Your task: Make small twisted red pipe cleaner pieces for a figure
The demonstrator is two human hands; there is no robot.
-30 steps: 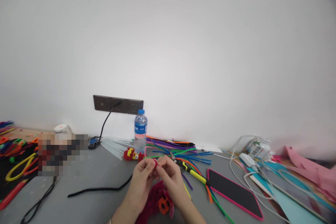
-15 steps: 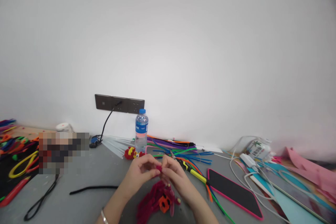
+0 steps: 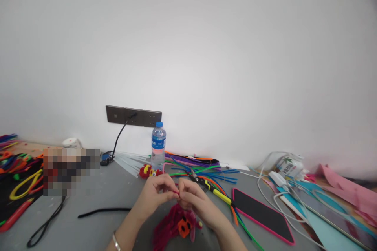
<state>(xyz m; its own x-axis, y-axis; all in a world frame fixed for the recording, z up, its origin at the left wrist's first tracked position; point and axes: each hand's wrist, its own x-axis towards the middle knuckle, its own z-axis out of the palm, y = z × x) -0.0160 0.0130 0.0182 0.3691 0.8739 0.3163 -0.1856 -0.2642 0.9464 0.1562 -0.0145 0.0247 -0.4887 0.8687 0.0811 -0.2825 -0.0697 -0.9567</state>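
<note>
Low in the centre of the frame, our left hand (image 3: pixel 156 195) and right hand (image 3: pixel 194 199) both pinch a small red piece (image 3: pixel 176 192), its visible part running roughly crosswise; directly below, between our forearms, lies the crimson figure (image 3: pixel 167 224).

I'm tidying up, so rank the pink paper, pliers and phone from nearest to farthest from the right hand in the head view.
From the right hand:
1. Pliers, just to its right.
2. Phone, farther right.
3. Pink paper, at the far right.
</note>
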